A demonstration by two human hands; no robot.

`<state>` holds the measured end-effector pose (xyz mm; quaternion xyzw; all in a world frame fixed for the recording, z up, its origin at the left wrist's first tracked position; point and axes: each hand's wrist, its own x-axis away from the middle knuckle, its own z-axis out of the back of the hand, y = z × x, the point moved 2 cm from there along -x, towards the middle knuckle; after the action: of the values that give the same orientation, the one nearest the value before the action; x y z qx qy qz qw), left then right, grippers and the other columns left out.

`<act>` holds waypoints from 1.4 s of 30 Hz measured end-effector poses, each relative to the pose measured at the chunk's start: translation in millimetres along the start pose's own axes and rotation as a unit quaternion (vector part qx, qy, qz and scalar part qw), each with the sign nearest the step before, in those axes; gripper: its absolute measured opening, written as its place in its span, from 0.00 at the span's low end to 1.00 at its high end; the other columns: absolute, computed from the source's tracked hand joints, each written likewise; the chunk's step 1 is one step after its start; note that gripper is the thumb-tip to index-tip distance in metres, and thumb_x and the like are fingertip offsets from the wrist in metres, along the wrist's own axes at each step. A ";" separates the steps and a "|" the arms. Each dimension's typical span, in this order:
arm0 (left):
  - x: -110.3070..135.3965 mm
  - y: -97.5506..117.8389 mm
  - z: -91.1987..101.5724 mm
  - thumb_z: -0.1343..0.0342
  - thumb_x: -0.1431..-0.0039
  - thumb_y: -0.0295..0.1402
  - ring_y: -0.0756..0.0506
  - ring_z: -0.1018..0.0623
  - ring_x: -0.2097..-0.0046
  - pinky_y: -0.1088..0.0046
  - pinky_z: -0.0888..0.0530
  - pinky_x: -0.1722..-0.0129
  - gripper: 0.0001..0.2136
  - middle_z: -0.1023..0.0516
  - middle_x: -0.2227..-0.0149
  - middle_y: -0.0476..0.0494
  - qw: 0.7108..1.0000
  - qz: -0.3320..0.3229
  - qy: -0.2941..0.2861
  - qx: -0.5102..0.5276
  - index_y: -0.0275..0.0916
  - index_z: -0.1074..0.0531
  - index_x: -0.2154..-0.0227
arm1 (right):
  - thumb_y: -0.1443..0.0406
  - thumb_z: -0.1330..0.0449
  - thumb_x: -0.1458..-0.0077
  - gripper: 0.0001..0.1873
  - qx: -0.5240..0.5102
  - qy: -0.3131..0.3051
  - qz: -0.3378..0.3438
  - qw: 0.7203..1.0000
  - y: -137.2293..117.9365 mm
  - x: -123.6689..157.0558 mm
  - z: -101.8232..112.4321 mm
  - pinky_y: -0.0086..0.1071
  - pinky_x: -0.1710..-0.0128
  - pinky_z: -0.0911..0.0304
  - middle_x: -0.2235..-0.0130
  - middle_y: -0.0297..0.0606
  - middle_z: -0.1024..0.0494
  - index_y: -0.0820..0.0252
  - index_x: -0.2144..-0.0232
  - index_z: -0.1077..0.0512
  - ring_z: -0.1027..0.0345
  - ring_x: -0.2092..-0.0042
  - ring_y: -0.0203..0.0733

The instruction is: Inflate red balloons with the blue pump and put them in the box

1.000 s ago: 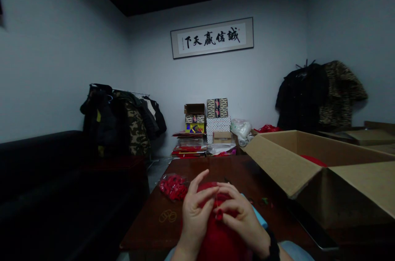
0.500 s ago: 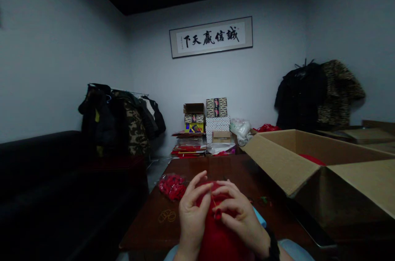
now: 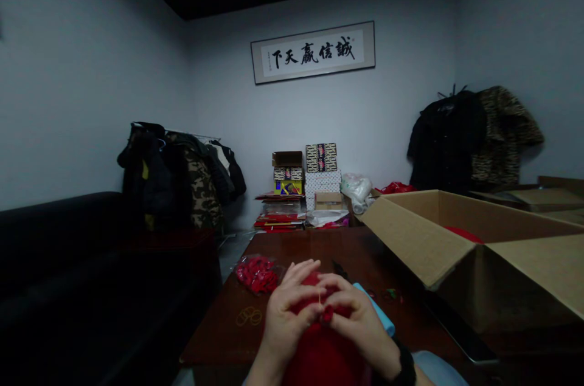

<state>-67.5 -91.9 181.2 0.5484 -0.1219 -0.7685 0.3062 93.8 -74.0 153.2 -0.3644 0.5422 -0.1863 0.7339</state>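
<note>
A large red balloon rests at my lap, below and between my hands, and its rolled mouth points up. My right hand pinches the balloon's neck between thumb and fingers. Opposite it, my left hand is closed on a thin yellowish rubber band, which runs taut beside the neck. The fingertips of both hands almost meet. Part of the balloon is hidden behind the hands.
On the brown table lie a clear bag of red pieces, loose rubber bands and a light-blue cylinder. An open cardboard box stands at the right. Stacked boxes stand beyond the table.
My left hand has come closer to my right, and its fingers have bent in. The band now stands more upright at the balloon's neck. More of the blue cylinder shows.
</note>
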 end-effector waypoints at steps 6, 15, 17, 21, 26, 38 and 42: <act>-1.8 -1.8 5.4 0.40 0.49 0.45 0.36 0.33 0.41 0.43 0.47 0.39 0.12 0.27 0.45 0.41 0.991 -0.031 -0.108 -0.078 0.52 0.21 0.62 | 0.58 0.32 0.55 0.08 -0.081 -0.033 -0.099 0.991 9.5 0.8 -3.0 0.37 0.53 0.40 0.59 0.36 0.26 0.55 0.79 0.25 0.33 0.54 0.44; -11.4 13.8 15.4 0.37 0.50 0.38 0.38 0.32 0.42 0.44 0.47 0.39 0.10 0.23 0.50 0.45 0.955 -0.063 -0.209 -0.203 0.51 0.21 0.63 | 0.61 0.33 0.55 0.08 0.105 -0.072 -0.063 0.990 0.0 -6.9 6.3 0.37 0.54 0.40 0.67 0.33 0.24 0.54 0.80 0.28 0.34 0.55 0.43; -10.7 19.3 14.3 0.38 0.49 0.35 0.39 0.32 0.43 0.43 0.47 0.39 0.08 0.22 0.51 0.46 0.948 -0.083 -0.206 -0.227 0.50 0.22 0.64 | 0.61 0.34 0.55 0.09 0.162 -0.088 -0.055 0.981 -5.5 -8.0 4.9 0.39 0.52 0.42 0.68 0.32 0.23 0.53 0.81 0.29 0.33 0.56 0.42; -5.7 26.0 10.9 0.43 0.45 0.29 0.40 0.31 0.44 0.43 0.48 0.39 0.06 0.22 0.53 0.46 0.944 -0.122 -0.158 -0.263 0.46 0.24 0.66 | 0.64 0.34 0.54 0.11 0.245 -0.081 -0.026 0.966 -16.6 -8.3 -0.3 0.44 0.41 0.55 0.64 0.27 0.23 0.54 0.82 0.33 0.34 0.55 0.40; -2.0 20.9 8.2 0.46 0.44 0.27 0.41 0.30 0.44 0.44 0.49 0.38 0.06 0.22 0.53 0.45 0.949 -0.137 -0.111 -0.263 0.43 0.26 0.67 | 0.67 0.35 0.53 0.06 0.235 -0.033 0.012 0.971 -17.9 -6.3 -0.2 0.44 0.39 0.56 0.59 0.30 0.23 0.53 0.78 0.29 0.35 0.51 0.39; -6.7 4.3 -4.1 0.45 0.48 0.27 0.40 0.28 0.47 0.58 0.32 0.47 0.03 0.22 0.58 0.40 0.999 0.047 -0.018 -0.002 0.41 0.28 0.75 | 0.56 0.40 0.45 0.08 0.016 0.023 -0.077 0.997 -1.2 -2.0 5.4 0.40 0.45 0.44 0.53 0.37 0.26 0.48 0.65 0.23 0.34 0.49 0.45; -4.0 0.2 -6.0 0.46 0.49 0.27 0.40 0.28 0.47 0.58 0.33 0.47 0.04 0.23 0.56 0.40 0.996 0.085 -0.008 0.020 0.40 0.29 0.76 | 0.54 0.39 0.47 0.10 -0.050 0.036 -0.122 0.991 -2.8 -1.9 5.9 0.38 0.45 0.46 0.53 0.37 0.27 0.52 0.70 0.23 0.36 0.48 0.46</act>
<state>-61.1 -88.7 182.2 0.5358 -0.1861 -0.7415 0.3584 99.0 -72.7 157.4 -0.4571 0.5288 -0.2596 0.6663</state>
